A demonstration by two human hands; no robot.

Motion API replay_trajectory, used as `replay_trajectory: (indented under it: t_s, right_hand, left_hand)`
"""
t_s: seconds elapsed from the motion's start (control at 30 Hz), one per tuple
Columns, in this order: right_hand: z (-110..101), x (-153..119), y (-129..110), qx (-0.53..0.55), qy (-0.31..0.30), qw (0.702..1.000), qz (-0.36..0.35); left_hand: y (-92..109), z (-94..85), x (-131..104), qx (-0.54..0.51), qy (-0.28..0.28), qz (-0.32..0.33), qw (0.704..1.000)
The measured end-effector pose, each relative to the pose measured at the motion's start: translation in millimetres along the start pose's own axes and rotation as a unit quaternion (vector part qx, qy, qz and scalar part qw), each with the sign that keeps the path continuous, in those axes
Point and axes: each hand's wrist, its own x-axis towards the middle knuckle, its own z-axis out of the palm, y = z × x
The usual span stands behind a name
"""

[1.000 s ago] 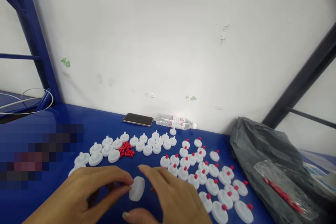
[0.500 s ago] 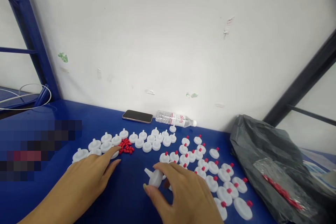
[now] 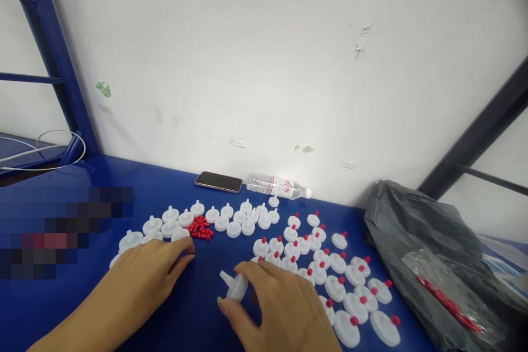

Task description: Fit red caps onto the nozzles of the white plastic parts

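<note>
My right hand [image 3: 280,302] pinches a white round piece [image 3: 236,287] between thumb and fingers; its bare nozzle points up and left. My left hand [image 3: 152,267] is closed just below the pile of small red caps [image 3: 201,229], fingertips and thumb near each other; whatever they hold is too small or hidden to name. Several white pieces without caps [image 3: 152,224] lie left of the pile, and more [image 3: 234,229] lie to its right. Beyond my right hand, several white pieces with red caps [image 3: 335,287] spread over the blue table [image 3: 193,313].
A phone [image 3: 218,182] and a clear bottle lying down [image 3: 278,186] are at the wall. On the right, a dark plastic bag [image 3: 396,231] has a clear bag of red pieces [image 3: 449,300] on it. A white cable [image 3: 61,148] loops at the far left.
My left hand has drawn back from the red caps, its fingers curling toward the thumb. My right hand has shifted slightly left with the white piece, and more capped pieces show beside it.
</note>
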Motion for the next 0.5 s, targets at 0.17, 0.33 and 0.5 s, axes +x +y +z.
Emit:
replay_trajectory:
  t_s: [0.17, 0.33, 0.5]
  right_hand:
    - [2, 1, -2, -0.007, -0.033, 0.999, -0.002]
    - [2, 0, -6, -0.007, -0.046, 0.999, 0.016]
    - [3, 0, -8, -0.007, -0.058, 0.998, 0.016]
  left_hand:
    - [20, -14.5, 1, 0.04, -0.089, -0.025, 0.995]
    - [13, -26.4, -8, -0.011, -0.042, -0.041, 0.998]
    - [-1, -28.3, -16, 0.01, -0.003, -0.057, 0.998]
